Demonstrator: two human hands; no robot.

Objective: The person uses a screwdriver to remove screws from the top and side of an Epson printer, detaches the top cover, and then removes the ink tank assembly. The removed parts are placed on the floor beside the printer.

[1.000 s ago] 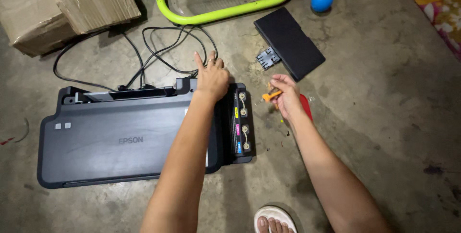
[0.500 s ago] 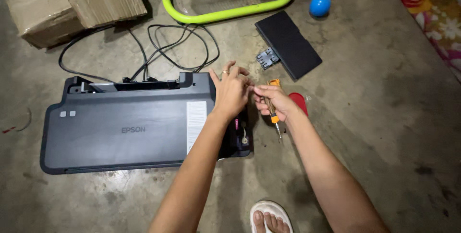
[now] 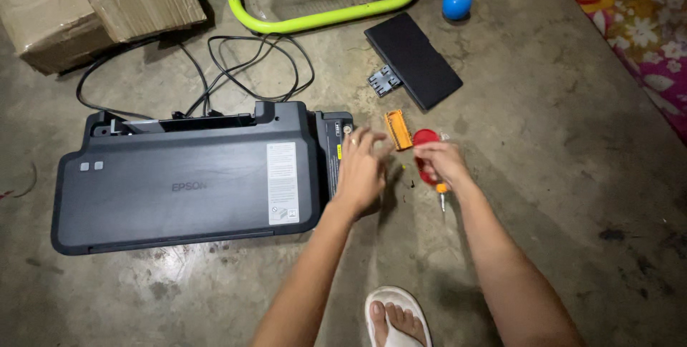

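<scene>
Far left, a cardboard box [image 3: 100,3] is lying on the concrete floor [image 3: 558,197], with black cables [image 3: 236,68] trailing from it toward a dark grey printer [image 3: 186,182] that is sitting flat, its side ink-tank unit [image 3: 335,147] facing right. The left hand [image 3: 361,168] is hovering over that unit with fingers spread and gripping nothing, partly hiding the tanks. Just beside it, an orange ridged part [image 3: 398,129] is resting on the floor. The right hand [image 3: 444,162] is closing around a screwdriver [image 3: 441,191], whose orange collar and short shaft are pointing down toward the floor, next to a red object [image 3: 424,138]. Further back, a detached black tray [image 3: 413,61], a green tubular frame [image 3: 322,18] and a blue ball [image 3: 456,3] are lying well apart. Working judgement: the left hand should be steadying the tank unit while the driver is being seated squarely, and loosened parts should be kept together.
</scene>
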